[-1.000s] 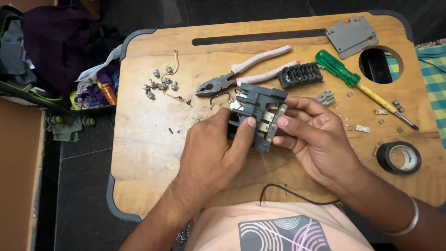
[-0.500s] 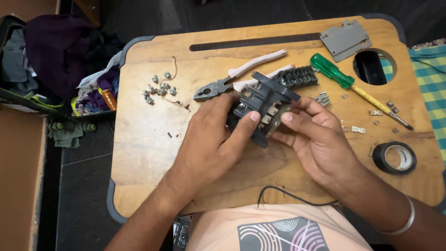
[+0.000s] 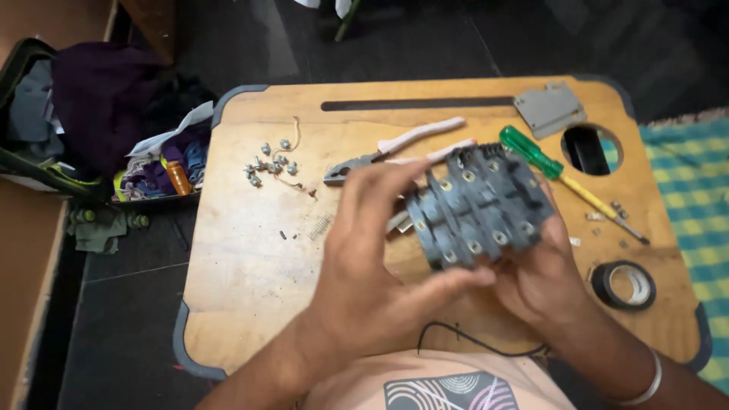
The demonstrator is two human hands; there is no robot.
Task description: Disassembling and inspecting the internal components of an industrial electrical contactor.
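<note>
Both hands have lifted the dark grey switch block (image 3: 477, 206) higher and nearer the camera than it was half a second ago, and have turned it, so that the face with rows of round brass-coloured screw terminals now shows, where the side with pale metal contacts showed before; I judge that the person is turning it over to look at another face rather than working on a screw. The left hand (image 3: 370, 266) is curled about the block's near left side, thumb stretched under its lower edge and fingers partly closed against its left end, though motion blur hides just where the fingertips sit. The right hand (image 3: 541, 267) cups it from below and from the right, fingers closed behind it and mostly hidden. The block is held above the middle of the wooden surface (image 3: 250, 266), clear of it, tilted with its right end raised; it is a ribbed plastic body split by raised walls into cells, each with a terminal. Behind it, toward the far edge, lie pliers with pale pink handles (image 3: 395, 148) and a screwdriver with a green handle and yellow shaft (image 3: 558, 171). A grey metal plate (image 3: 548, 108) lies near the far right corner beside a round hole (image 3: 591, 149) in the surface. Loose screws (image 3: 269, 163) lie toward the far left, a roll of black tape (image 3: 624, 285) near the right edge, and a thin black wire (image 3: 471, 338) by the near edge.
</note>
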